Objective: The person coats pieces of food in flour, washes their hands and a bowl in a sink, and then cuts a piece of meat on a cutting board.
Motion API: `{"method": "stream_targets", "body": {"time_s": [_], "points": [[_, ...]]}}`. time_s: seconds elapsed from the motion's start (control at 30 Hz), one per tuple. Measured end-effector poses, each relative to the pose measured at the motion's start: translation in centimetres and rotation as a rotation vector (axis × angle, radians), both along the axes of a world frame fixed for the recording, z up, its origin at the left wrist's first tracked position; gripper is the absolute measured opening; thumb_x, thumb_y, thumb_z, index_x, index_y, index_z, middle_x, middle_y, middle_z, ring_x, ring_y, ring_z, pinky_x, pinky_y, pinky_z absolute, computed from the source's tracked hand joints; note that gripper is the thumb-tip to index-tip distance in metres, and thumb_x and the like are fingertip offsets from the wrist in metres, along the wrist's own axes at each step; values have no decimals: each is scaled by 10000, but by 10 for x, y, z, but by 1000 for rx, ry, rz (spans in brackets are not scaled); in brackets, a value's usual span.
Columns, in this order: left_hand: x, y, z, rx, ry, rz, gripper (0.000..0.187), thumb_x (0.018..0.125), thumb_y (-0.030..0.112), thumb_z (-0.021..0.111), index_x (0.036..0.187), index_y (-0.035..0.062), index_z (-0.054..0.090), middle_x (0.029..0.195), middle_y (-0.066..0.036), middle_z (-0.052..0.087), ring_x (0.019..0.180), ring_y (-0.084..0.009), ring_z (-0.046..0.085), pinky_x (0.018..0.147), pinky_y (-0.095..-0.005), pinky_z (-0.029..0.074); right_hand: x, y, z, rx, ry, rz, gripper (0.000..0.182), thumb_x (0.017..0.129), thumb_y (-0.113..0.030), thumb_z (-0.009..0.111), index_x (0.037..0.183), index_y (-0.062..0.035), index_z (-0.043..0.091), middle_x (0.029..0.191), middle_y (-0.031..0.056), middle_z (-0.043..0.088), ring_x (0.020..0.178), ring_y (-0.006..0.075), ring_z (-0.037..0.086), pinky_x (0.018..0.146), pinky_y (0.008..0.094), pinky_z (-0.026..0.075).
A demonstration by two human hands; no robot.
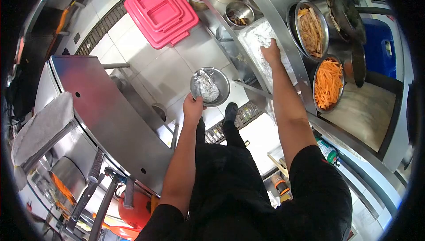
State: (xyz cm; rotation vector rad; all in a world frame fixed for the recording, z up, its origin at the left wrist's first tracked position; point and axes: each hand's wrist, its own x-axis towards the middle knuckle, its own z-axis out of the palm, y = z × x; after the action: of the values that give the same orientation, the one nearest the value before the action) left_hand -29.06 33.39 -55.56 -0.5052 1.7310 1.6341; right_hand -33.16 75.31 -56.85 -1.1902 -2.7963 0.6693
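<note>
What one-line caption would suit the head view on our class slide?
Left hand holding a metal bowl, right hand at white powdery material, with orange shreds nearby.

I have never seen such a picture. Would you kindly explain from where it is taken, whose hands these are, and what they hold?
There is no machine here: these are a person's two bare hands. The single picture comes from a camera worn on the head, looking forward and down, so the black-clothed body shows at the bottom. The left hand holds a metal bowl with something stringy and white-coated inside. The right hand is at a tray of white, powdery stuff; whether it grips anything is hard to tell. Further right are orange shreds and pale brown strips.
</note>
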Motion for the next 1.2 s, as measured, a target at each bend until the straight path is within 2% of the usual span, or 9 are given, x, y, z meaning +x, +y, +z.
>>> {"method": "stream_targets", "body": {"time_s": [0.17, 0.23, 0.3, 0.4, 0.53, 0.8, 0.97, 1.1, 1.2], "points": [[3, -5, -6, -40, 20, -8, 259, 944, 128, 582, 1119, -58, 627, 925, -139, 716, 713, -177, 719, 606, -302, 620, 5, -5, 46, -237, -165, -83, 523, 866, -291, 592, 1268, 43, 599, 1220, 300, 647, 1173, 460, 604, 1043, 476, 459], [4, -2, -7, -27, 23, -11, 260, 943, 129, 583, 1118, -58, 628, 918, -137, 715, 708, -176, 717, 606, -303, 620, 9, -8, 70, -143, -493, 62, 573, 895, -365, 539, 1290, 46, 593, 1267, 312, 621, 1205, 461, 584, 1062, 482, 445], [3, 1, -8, -18, 8, -2, 262, 943, 129, 582, 1120, -59, 629, 910, -135, 714, 705, -175, 715, 606, -303, 619, 13, -14, 77, -100, -530, 28, 573, 925, -381, 527, 1305, 41, 600, 1289, 331, 604, 1236, 457, 570, 1082, 483, 432], [0, 10, 1, -4, 12, 10, 257, 942, 121, 580, 1116, -62, 629, 907, -134, 712, 706, -176, 714, 604, -304, 618, 21, -12, 34, -64, -74, -60, 707, 884, -351, 667, 1455, 16, 469, 1404, 335, 520, 1329, 421, 516, 1132, 464, 396], [-6, 20, 8, 17, 9, -66, 217, 972, 92, 561, 1140, -36, 612, 938, -117, 712, 711, -165, 703, 603, -297, 609, 10, -17, 25, -89, -343, 98, 870, 791, -330, 752, 1504, 5, 382, 1458, 310, 484, 1352, 409, 498, 1127, 447, 407], [-13, 50, 26, 76, 72, -73, 258, 958, 107, 570, 1134, -77, 612, 927, -145, 712, 696, -190, 713, 583, -302, 616, 23, -7, 45, -311, -208, -145, 823, 832, -298, 694, 1488, 77, 368, 1406, 290, 550, 1314, 367, 544, 1087, 389, 429], [-16, 79, 44, 91, 76, -114, 246, 957, 99, 563, 1126, -71, 615, 918, -163, 712, 664, -199, 716, 578, -311, 611, 58, -8, 48, -537, 252, -366, 767, 953, -343, 637, 1512, 84, 333, 1396, 196, 568, 1254, 260, 552, 1070, 334, 409], [-12, 92, 64, 87, 143, -173, 230, 939, 92, 555, 1093, -62, 630, 845, -170, 712, 620, -213, 719, 575, -326, 593, 77, -31, 71, -624, 321, -268, 696, 967, -289, 631, 1509, 54, 359, 1413, 169, 552, 1267, 252, 533, 1088, 351, 397], [-2, 97, 73, 45, 164, -201, 224, 925, 97, 549, 1062, -56, 638, 788, -168, 709, 603, -227, 724, 577, -348, 582, 81, -112, 145, -716, 275, -43, 651, 915, -222, 650, 1466, 43, 429, 1454, 213, 523, 1319, 297, 522, 1097, 372, 404]]}}
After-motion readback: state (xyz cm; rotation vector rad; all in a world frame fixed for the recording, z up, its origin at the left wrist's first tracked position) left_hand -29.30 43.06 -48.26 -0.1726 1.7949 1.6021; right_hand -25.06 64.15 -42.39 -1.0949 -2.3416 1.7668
